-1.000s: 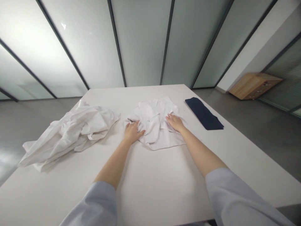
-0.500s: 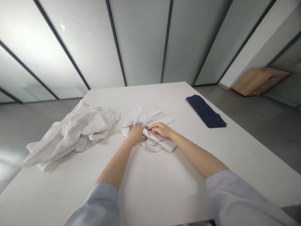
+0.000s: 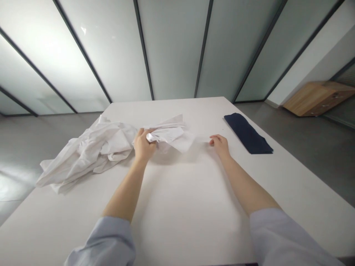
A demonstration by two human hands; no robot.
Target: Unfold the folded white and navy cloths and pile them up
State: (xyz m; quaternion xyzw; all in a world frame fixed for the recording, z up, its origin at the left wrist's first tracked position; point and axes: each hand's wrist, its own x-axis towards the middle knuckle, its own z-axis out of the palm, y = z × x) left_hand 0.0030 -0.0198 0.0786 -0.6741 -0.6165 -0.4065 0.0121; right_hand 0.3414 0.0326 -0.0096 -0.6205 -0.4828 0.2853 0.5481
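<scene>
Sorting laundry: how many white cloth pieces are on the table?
2: a crumpled heap at the table's left, and a smaller bunch in the left hand. The heap may hide more.

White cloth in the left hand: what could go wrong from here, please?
The bunched white cloth is gripped only by the left hand, with the right hand open and apart, so its loose end may slip free. It also lies right beside the white cloth heap, so the two might tangle. The folded navy cloth, near the right hand, could get brushed out of place.
</scene>
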